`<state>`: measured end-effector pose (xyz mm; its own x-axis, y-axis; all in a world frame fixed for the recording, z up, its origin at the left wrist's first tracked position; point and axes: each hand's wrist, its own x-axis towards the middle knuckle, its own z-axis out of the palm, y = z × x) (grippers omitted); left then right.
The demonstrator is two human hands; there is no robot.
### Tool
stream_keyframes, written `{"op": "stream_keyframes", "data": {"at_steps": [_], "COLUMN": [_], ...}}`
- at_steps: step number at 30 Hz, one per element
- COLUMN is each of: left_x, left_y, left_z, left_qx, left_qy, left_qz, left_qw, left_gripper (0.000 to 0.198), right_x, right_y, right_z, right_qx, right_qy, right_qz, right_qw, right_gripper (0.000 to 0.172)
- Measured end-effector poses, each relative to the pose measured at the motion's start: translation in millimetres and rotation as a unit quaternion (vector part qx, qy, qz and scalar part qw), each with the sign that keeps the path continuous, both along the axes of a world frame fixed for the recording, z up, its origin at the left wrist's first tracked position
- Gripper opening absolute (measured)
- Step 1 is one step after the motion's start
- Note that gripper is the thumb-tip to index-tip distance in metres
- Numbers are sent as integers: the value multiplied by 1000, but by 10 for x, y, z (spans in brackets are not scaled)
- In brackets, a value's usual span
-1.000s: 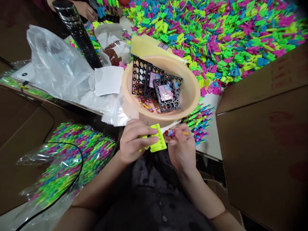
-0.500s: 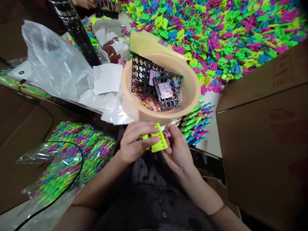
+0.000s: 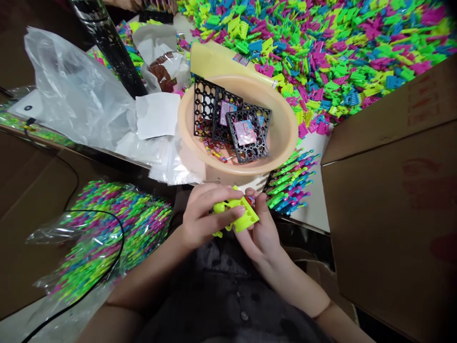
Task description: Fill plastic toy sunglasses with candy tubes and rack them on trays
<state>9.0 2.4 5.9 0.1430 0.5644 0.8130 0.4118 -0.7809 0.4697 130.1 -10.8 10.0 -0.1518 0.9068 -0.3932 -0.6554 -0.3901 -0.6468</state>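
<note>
One yellow piece [image 3: 247,219] is clamped in the left hand [image 3: 204,215], just this side of the basin [image 3: 291,128]; the right hand [image 3: 266,236] pinches a mostly hidden tube [image 3: 251,200] beside it. That pairing looks unfinished, with loose pieces [image 3: 332,57] heaped beyond.

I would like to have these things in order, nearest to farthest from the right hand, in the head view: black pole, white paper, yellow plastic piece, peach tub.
1. Yellow plastic piece, in the left hand, close beside the right hand.
2. Peach tub, just beyond the hands.
3. White paper, left of the tub.
4. Black pole, at upper left.
</note>
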Motion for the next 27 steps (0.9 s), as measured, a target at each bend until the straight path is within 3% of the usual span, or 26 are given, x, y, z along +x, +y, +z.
{"op": "stream_keyframes", "data": {"at_steps": [9,16,22,25,27], "left_x": [-123,-179,-133,-145,-164], "left_y": [24,18,-105,-112,-97], "left_z": [81,187,55,30,32], "left_qx": [-80,-159,-90,-69,-44], "left_qy": [45,115,25,38,43], "left_qz": [-87,-191,-117,-76,-45], "left_qw": [992,962,989,994,997], "left_gripper": [10,12,11,10,10], "right_x": [96,166,289,328,341], "right_y": [54,-31,-108,-55,-14], "right_z": [71,109,117,73,51], "right_qx": [70,82,164,191,171], "right_qy": [-50,-113,-202,-190,-157], "right_qz": [-17,-14,-10,-8,0], "right_qw": [996,990,966,963,973], "right_gripper": [29,27,12,15,17]}}
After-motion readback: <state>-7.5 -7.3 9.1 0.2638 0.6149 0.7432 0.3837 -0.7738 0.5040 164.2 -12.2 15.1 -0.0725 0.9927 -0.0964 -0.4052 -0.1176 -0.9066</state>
